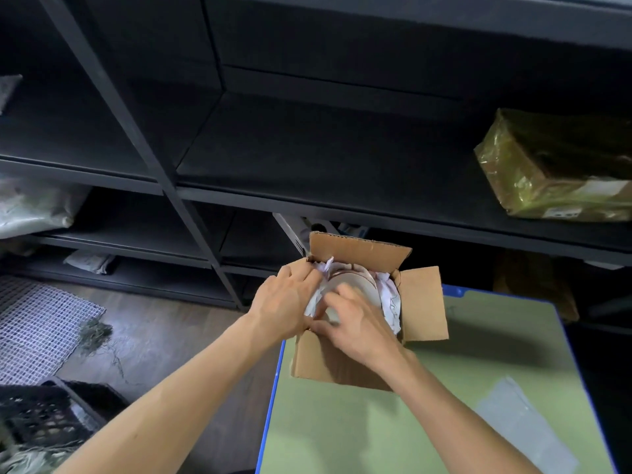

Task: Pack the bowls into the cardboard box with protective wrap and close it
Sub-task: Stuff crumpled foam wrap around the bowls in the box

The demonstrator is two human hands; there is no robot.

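Observation:
An open cardboard box point(328, 360) stands on the far left part of a green table top point(444, 405). Its back flap point(355, 251) stands up and its right flap point(424, 302) is folded outward. Inside lies a white bowl point(359, 285) with a thin dark rim, with white wrapping paper point(391, 302) crumpled around it. My left hand point(284, 302) grips the box's left edge, fingers reaching into the paper. My right hand point(355, 323) is over the box's near edge, fingertips pressing on the bowl and paper. How many bowls lie beneath is hidden.
Dark metal shelves point(307, 200) rise right behind the box. A parcel in yellowish film point(547, 172) sits on the shelf at right. A strip of grey tape point(523, 422) is stuck on the table. A white mesh mat point(37, 323) and a dark crate point(41, 415) lie on the floor at left.

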